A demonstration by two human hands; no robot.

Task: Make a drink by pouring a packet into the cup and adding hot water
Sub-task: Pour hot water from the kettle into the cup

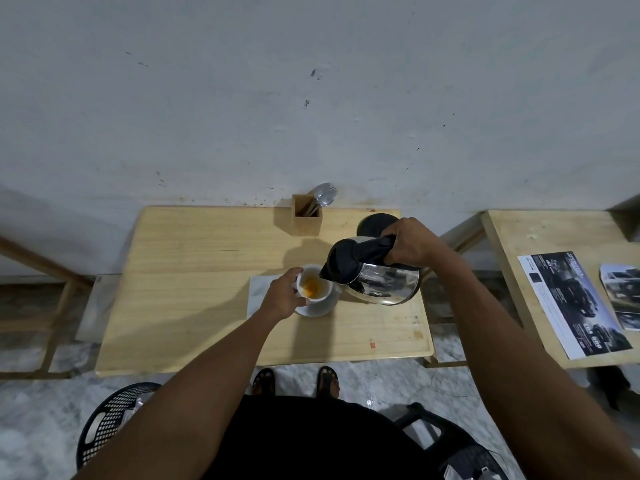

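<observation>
On the pale wooden bench (pixel 194 306), towards its right side, sits the white ceramic cup (pixel 314 288) on its white saucer (pixel 320 309), and that is where all your work is centred. Seen from the head camera, your left hand (pixel 282 299) has its grip closed around the cup's left wall, by my reading to steady it against the incoming stream and keep it seated on the saucer. Inside the cup, orange powder is already turning into amber liquid, so the packet step looks done and the water step is under way.

Your right hand (pixel 410 242) has its grip clamped round the black handle of the shiny steel kettle (pixel 377 275), which is tipped to the left so its black spout hangs just over the cup's right rim. Holding it low and close probably limits splashing. The kettle's round black base (pixel 375 223) lies behind it at the far right of the bench, free for the kettle's return.

A square wooden holder (pixel 306 218) with metal spoons stands at the far edge, near enough for stirring afterwards. A pale sheet (pixel 258 296) lies under your left wrist; I cannot tell whether it is the emptied packet.
</observation>
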